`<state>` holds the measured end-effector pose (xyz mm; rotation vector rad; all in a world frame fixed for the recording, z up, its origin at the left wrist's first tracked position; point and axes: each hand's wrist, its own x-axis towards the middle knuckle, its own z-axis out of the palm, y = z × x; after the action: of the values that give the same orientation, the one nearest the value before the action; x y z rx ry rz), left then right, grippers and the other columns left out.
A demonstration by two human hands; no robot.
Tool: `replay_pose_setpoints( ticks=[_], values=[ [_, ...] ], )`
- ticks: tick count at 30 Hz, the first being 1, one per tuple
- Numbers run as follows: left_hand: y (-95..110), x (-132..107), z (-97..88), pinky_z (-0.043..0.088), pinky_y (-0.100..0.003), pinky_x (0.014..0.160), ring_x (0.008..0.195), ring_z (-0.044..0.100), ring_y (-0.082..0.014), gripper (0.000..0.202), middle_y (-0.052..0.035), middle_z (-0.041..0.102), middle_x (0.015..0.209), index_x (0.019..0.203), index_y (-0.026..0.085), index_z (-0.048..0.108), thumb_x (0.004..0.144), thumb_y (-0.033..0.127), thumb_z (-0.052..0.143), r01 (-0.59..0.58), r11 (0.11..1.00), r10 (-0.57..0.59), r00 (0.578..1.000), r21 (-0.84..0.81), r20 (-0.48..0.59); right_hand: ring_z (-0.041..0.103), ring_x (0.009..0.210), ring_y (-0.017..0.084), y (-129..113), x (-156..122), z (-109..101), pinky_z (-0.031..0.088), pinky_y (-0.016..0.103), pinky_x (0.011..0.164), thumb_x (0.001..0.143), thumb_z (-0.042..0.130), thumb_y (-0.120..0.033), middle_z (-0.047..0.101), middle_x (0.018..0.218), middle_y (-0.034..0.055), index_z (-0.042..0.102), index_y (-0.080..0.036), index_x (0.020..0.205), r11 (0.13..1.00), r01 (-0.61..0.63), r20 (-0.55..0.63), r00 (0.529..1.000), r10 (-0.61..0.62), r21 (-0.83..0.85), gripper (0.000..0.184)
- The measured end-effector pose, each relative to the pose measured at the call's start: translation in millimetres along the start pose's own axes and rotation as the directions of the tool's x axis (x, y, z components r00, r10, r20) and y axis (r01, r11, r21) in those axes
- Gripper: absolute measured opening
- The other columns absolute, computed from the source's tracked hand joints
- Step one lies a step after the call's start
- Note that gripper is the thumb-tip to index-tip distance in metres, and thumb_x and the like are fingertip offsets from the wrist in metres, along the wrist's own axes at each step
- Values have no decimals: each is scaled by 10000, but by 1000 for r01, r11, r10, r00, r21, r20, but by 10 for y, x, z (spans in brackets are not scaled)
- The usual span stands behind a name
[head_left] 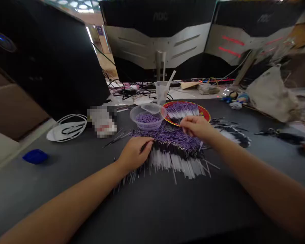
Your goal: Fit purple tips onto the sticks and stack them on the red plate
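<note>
In the right-hand grip (196, 128) the fingertips are drawn together beside the near rim of the red plate (206, 115), while in the left-hand grip (136, 152) the thumb is curled toward the fingers, its closing being unclear; whether anything is held by either cannot be told. Between them, on the worktop (167, 210), the pile of thin sticks (173, 145) is spread, bordered more closely by the left, most long axes being pointed toward the person. Purple far ends, black middles and whitish near ends are seen.
</note>
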<state>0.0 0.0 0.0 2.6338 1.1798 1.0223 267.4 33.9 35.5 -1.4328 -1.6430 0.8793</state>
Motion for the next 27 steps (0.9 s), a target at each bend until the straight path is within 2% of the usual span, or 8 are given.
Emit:
replay_pose_setpoints(
  ticks=[3,7,10,14,17,22,25,27],
  values=[
    [-22,16,27,446,-327,782,847,642,-187,248,-47,721,911,1017,174,664,911,269,460,-39,999,39,999,27,10,471,366,73,189,388,-364,385,197,403,766,528,-246,607,573,4,599,-154,685,975,-87,-235,971,37,-203,142],
    [-34,18,54,440,-353,785,814,628,-196,236,-54,713,861,993,163,664,901,258,469,-129,989,125,990,67,62,551,446,136,412,820,-690,438,260,514,749,541,-230,626,573,51,623,-138,637,913,-177,-351,935,40,-368,167],
    [-57,7,46,433,-356,792,828,623,-197,233,-57,710,854,986,159,662,897,250,467,-157,983,151,986,91,74,624,607,209,517,1038,-740,462,310,651,735,558,-238,644,586,84,662,-135,648,849,-223,-392,920,20,-480,170],
    [-82,0,-2,416,-341,763,805,612,-189,238,-55,705,846,975,164,659,902,261,454,-155,980,148,987,125,66,636,847,275,570,1148,-669,448,348,773,726,576,-248,699,794,152,702,-121,747,789,-236,-399,917,-13,-567,180],
    [-58,18,-41,386,-331,730,762,585,-185,253,-50,686,794,899,167,657,910,269,426,-128,973,113,990,192,85,623,893,284,552,1100,-634,439,361,792,741,559,-272,699,893,171,711,-121,802,771,-223,-398,916,-43,-596,222],
    [0,56,-67,346,-329,678,713,539,-196,346,-44,623,688,687,168,587,903,378,418,-52,928,-23,981,368,195,603,640,178,297,769,-504,438,286,644,768,523,-330,679,658,60,705,-166,752,813,-147,-326,944,-55,-563,246],
    [38,51,-54,346,-328,662,679,542,-195,397,-37,605,652,642,174,563,896,441,414,-55,925,-63,953,376,295,535,525,133,57,395,-289,391,261,543,770,525,-347,633,577,19,683,-158,767,910,-8,-162,985,-65,-415,247],
    [76,42,-38,351,-329,656,671,547,-198,412,-36,602,649,644,177,558,891,472,411,-51,928,-86,934,369,347,509,509,119,-54,125,-134,370,254,521,783,529,-364,612,567,12,655,-161,719,916,95,-22,993,-112,-390,247]
  ],
)
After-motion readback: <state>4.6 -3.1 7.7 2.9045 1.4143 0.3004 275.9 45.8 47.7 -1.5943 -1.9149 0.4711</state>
